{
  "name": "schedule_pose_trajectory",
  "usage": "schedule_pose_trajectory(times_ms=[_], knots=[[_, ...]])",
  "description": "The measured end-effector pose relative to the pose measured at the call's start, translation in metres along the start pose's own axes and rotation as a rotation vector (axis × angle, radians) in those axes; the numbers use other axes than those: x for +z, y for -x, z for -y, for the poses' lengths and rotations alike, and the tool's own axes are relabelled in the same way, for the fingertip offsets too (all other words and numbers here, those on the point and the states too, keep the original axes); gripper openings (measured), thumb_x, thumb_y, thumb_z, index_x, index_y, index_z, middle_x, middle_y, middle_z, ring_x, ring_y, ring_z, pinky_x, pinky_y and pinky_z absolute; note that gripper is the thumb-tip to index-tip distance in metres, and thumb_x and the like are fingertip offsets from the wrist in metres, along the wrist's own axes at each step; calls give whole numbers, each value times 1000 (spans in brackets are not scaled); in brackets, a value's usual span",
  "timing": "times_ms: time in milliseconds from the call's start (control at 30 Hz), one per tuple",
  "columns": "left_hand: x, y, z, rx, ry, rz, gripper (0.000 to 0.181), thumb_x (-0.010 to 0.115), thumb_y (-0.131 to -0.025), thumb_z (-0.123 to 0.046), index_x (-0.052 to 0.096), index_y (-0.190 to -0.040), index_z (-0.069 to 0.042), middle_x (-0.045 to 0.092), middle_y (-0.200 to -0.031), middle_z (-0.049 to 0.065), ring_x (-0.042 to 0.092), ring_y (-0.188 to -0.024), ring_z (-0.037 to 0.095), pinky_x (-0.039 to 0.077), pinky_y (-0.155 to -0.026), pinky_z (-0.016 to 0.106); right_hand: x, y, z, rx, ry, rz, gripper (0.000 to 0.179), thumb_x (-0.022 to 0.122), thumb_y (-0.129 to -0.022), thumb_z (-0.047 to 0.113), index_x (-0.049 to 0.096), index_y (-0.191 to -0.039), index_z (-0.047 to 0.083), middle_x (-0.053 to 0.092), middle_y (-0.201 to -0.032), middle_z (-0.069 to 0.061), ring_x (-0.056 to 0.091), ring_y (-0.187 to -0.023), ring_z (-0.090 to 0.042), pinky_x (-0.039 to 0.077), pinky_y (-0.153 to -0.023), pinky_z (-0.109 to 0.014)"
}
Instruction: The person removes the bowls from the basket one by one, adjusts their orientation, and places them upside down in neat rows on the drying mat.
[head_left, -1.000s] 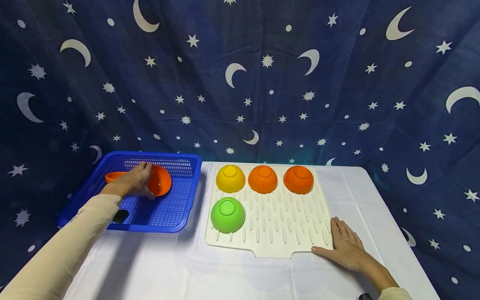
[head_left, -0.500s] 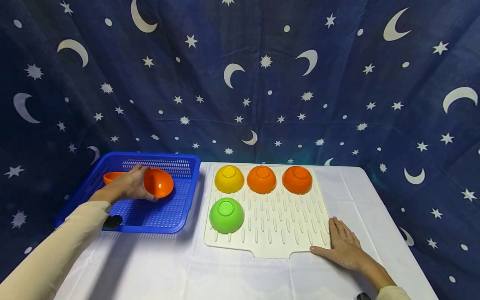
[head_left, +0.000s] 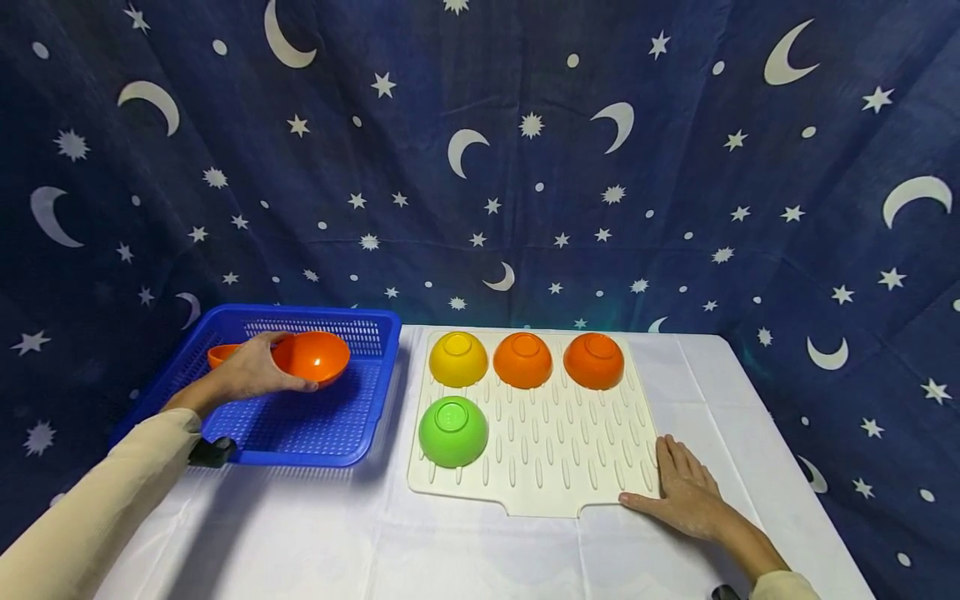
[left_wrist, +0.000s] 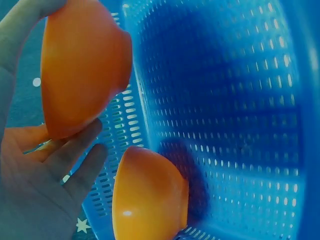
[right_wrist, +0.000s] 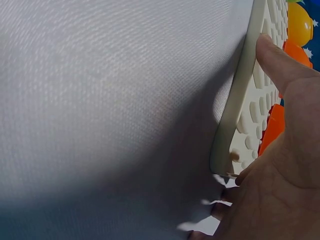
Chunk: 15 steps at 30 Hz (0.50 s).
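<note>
My left hand [head_left: 258, 367] grips an orange bowl [head_left: 318, 357] by its rim, thumb on one side and fingers on the other, inside the blue basket [head_left: 300, 459]. In the left wrist view the held bowl [left_wrist: 85, 65] is tilted on its side, raised above the basket floor. A second orange bowl [left_wrist: 150, 195] stays in the basket, partly hidden behind the hand in the head view. My right hand [head_left: 690, 496] lies with straight fingers at the near right corner of the cream drying mat [head_left: 555, 467], its thumb on the mat's edge in the right wrist view.
Upside down on the mat stand a yellow bowl [head_left: 458, 360], two orange bowls, [head_left: 522, 361] and a green bowl [head_left: 453, 432] in front of the yellow one. A white cloth [head_left: 300, 542] covers the table. Behind hangs a dark blue curtain [head_left: 420, 167] with moons and stars.
My left hand has lifted the orange bowl a little and tipped it so its opening faces more upward; the wrist has drawn back to the left. The right hand has stayed in place.
</note>
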<state>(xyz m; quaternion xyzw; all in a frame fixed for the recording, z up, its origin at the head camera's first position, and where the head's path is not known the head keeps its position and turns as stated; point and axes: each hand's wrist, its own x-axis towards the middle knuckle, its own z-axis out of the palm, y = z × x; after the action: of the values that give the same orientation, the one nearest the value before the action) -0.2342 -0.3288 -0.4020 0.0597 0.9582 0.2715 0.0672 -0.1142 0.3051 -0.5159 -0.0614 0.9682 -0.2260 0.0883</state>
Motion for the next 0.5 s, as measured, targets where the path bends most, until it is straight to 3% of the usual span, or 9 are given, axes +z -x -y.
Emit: schedule_pose_trajectory(times_ms=[167, 500], knots=[[-1, 6, -5, -26, 18, -44, 114, 86, -76, -53, 31, -147, 17, 45, -132, 38, 53, -110, 50, 50, -93, 60, 5, -2, -7, -9, 3, -7, 126, 69, -81, 70, 15, -150, -21, 13, -153, -45, 11, -138, -64, 10, -101, -81], [5, 23, -17, -59, 112, -162, 110, 84, -82, -47, 25, -151, 15, 36, -141, 42, 50, -115, 56, 49, -93, 63, 10, -4, -11, -9, 9, -24, 128, 70, -79, 72, 15, -150, -20, 13, -154, -44, 11, -138, -64, 10, -101, -81]])
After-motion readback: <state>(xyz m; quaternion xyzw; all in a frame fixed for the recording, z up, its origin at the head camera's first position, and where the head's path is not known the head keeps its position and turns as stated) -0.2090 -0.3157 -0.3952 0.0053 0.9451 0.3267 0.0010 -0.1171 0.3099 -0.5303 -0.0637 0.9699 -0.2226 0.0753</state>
